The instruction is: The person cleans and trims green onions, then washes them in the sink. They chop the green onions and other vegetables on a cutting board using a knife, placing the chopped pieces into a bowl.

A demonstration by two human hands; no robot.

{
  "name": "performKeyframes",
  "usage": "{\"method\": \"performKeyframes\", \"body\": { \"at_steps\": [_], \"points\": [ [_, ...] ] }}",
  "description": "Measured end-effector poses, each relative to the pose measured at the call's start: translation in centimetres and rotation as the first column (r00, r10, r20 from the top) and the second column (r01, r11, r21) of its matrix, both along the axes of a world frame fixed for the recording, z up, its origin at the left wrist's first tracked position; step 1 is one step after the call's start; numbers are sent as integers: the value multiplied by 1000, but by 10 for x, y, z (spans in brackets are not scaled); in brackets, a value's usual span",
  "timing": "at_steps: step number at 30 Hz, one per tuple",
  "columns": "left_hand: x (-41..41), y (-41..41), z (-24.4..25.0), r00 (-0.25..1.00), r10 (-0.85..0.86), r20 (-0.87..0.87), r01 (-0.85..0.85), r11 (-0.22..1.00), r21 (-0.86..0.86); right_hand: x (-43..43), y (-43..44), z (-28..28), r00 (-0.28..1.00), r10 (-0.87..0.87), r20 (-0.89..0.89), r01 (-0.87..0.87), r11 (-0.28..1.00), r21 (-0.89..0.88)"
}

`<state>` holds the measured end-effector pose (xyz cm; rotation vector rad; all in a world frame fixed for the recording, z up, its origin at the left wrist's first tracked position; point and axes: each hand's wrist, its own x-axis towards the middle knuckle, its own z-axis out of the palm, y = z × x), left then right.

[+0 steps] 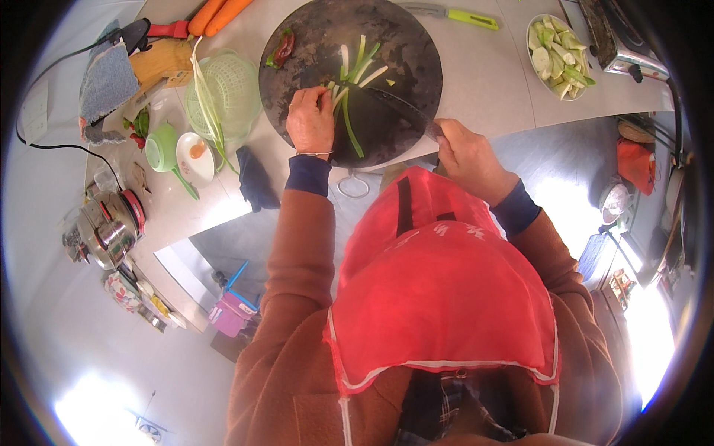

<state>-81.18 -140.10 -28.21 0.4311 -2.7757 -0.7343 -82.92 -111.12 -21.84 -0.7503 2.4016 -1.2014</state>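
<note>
On a round dark cutting board (390, 33) lie several pieces of green onion (362, 62), white and green, spread out in different directions. My left hand (311, 118) is at the left end of the pieces, its bent fingertips on some of them. The handle of a dark-bladed kitchen knife (403, 107) is in my right hand (467, 156) at the board's lower right edge. Its blade points up and left, with the tip among the onion pieces. A dark red and green pepper (281, 49) rests on the board's upper left.
Left of the board stand a pale green plastic colander (226, 83) with a long leek-like stalk (207, 103) across it, a green ladle (162, 148) and a small white dish (195, 161). Beyond the board lies a green-handled knife (471, 17). A bowl of cut green vegetable (558, 58) stands right, near a stove (636, 58).
</note>
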Motion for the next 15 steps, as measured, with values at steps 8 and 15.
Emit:
{"method": "performKeyframes", "body": {
  "at_steps": [8,15],
  "points": [
    [-3,3,0,999,-13,50,20,990,-140,2,2,-2,999,-26,-20,25,999,-28],
    [-2,-3,-3,999,48,24,-47,996,-71,4,3,0,999,-33,-19,33,999,-25]
  ]
}}
